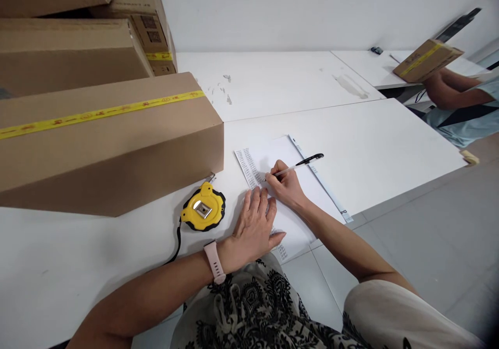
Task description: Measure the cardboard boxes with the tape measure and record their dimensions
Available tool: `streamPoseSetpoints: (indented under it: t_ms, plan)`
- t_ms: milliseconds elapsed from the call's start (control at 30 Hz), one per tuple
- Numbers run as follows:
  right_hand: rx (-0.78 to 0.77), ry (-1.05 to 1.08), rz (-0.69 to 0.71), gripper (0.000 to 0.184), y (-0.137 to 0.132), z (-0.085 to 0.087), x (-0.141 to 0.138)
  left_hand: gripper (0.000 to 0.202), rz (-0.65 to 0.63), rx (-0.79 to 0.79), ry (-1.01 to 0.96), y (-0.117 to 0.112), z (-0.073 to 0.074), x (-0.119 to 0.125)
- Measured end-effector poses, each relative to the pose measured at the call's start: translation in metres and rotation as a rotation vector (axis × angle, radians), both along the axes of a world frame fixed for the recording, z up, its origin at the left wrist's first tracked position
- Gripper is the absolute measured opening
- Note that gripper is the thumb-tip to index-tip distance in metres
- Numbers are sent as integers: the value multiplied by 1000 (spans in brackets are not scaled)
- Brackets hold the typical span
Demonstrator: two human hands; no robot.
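Observation:
A pen with a clear barrel and black cap end is gripped in my right hand, its tip down at the written columns on a white sheet of paper. My left hand lies flat on the sheet's near left part, fingers stretched out, with a pink watch band on the wrist. Left of that hand, a yellow and black tape measure rests on the white table, its black strap trailing toward my forearm. The paper's lower edge hangs past the table's edge.
A large cardboard box with yellow tape stands at left, and more boxes are stacked behind it. At far right another person's arms hold a small taped box. The white table ends along the tiled floor.

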State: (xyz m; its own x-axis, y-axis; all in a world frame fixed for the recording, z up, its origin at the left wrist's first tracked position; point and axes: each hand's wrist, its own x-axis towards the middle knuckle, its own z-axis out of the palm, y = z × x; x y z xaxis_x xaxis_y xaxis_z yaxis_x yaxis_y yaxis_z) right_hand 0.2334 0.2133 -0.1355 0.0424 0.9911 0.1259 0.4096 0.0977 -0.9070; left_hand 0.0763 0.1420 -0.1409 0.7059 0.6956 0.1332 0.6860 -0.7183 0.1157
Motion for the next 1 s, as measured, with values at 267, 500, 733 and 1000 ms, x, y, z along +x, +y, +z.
streamPoseSetpoints:
  t_ms: [267,500,733,1000]
  plan:
    - [-12,-24,10,19,-1,1,0,80,0,-13,-8,0,0,0]
    - [-8,-13,13,19,0,1,0,80,-6,-1,3,-1,0,0]
    - [-8,-17,-8,18,0,2,0,80,-1,-10,-2,-1,2,0]
    - [-5,-14,-6,18,1,1,2,81,-1,7,-14,-1,-1,0]
